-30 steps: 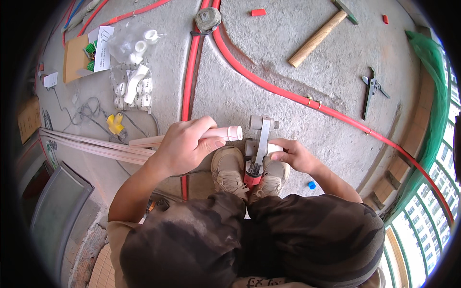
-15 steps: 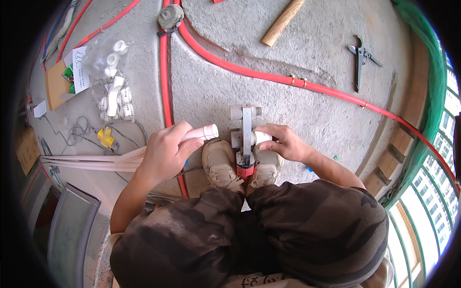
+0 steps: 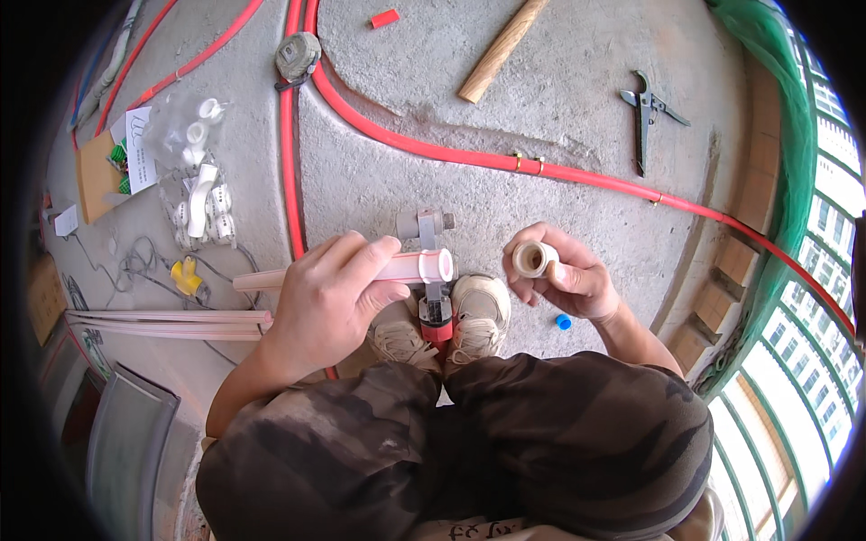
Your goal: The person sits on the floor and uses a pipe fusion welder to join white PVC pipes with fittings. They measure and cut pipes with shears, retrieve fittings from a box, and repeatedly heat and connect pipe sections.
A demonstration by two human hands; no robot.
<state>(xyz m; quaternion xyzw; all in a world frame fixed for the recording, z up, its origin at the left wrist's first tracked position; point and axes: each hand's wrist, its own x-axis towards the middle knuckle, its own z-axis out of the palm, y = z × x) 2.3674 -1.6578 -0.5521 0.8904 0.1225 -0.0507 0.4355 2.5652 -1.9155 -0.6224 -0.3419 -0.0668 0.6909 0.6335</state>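
My left hand (image 3: 329, 293) is closed around a white plastic pipe (image 3: 401, 269) with pink stripes; its open end points right and shows a raised collar. My right hand (image 3: 577, 275) pinches a short white pipe fitting (image 3: 534, 259), its round opening turned up. Pipe end and fitting face each other with a gap between them. Below the pipe, a pipe welding tool (image 3: 436, 326) with a red body stands between my shoes. Its metal plate carries a grey round socket (image 3: 417, 224); the pipe hides part of the plate.
Red conduit (image 3: 433, 147) runs across the concrete floor, with a tape measure (image 3: 298, 56) on it. A wooden handle (image 3: 501, 54) and a pipe cutter (image 3: 642, 122) lie beyond. Bagged white fittings (image 3: 203, 203), a yellow connector (image 3: 187, 276) and long pipes (image 3: 171, 325) are left; a blue cap (image 3: 564, 321) lies right.
My right hand has drawn the fitting away from the tool and turned its opening upward. My left hand has brought the pipe rightward, over the tool. The view has shifted slightly.
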